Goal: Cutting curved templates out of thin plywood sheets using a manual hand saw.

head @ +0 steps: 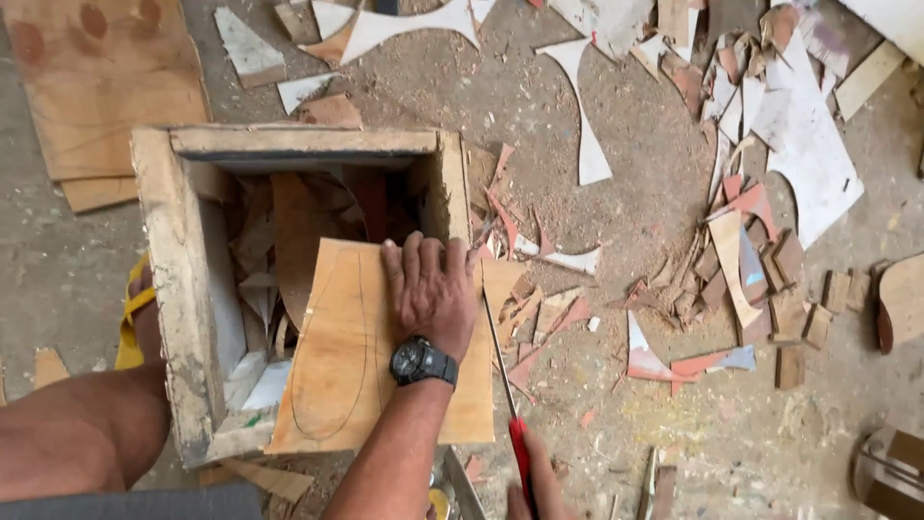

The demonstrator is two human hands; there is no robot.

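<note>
1. Left hand [430, 286]: grip is flat and spread, palm down, fingers pressing on the plywood sheet [337, 366]; it clasps nothing, it only pins the sheet. Black wristwatch [423, 362] sits on the wrist just behind the grip.
2. Plywood sheet: lies directly under the left grip and extends mostly to its left and back toward the person. It rests across the near-right corner of the wooden box [173, 279], tilted slightly, with a curved pencil line [361, 337] drawn on it just left of the fingers.
3. Right hand [539, 486]: low at the frame edge, right of and behind the left grip. Its grip is closed round the red handle of a handsaw [504, 376]; only part of the hand shows.
4. Handsaw: its thin blade runs from the red handle forward along the sheet's right edge, just right of the left grip, its tip near the fingertips.
5. Wooden box: open-topped, rough boards, ahead and left of the left grip; veneer offcuts [279, 241] are piled inside.
6. Floor [635, 193]: sawdust-covered, right of and beyond both grips, with scattered white and red laminate scraps [741, 250] well apart from the hands.
7. Larger plywood board [96, 87] lies far ahead-left of the box.
8. Person's knee [77, 433] is left of the box, with a yellow sandal strap [130, 318] by it.
</note>
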